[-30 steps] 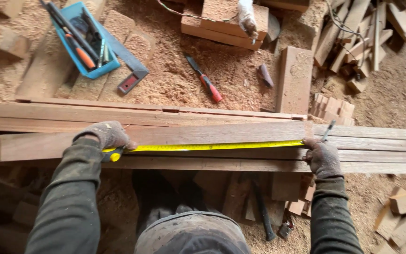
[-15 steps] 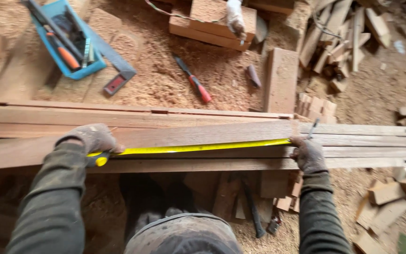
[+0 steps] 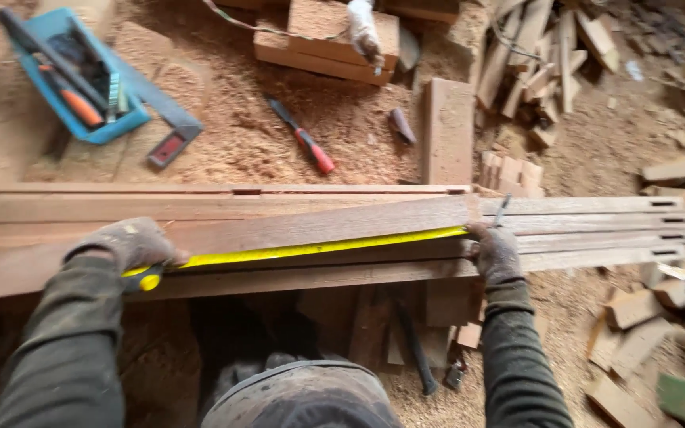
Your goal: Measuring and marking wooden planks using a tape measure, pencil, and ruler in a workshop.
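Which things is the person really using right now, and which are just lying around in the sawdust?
In use:
- left hand on the tape measure case
- yellow tape stretched along the top plank
- right hand at the plank's end, with a pencil

Lying about:
- blue tool tray
- red-handled chisel
- square
- wood offcuts

Blue tool tray (image 3: 128, 127), red-handled chisel (image 3: 304, 136), offcut pile (image 3: 545, 55).

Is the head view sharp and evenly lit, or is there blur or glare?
Head view: soft, even light, no glare; slight motion blur overall. Yellow measuring tape stretched along the long wooden plank reads clearly, between gloved left hand and right hand; frame edges softer.
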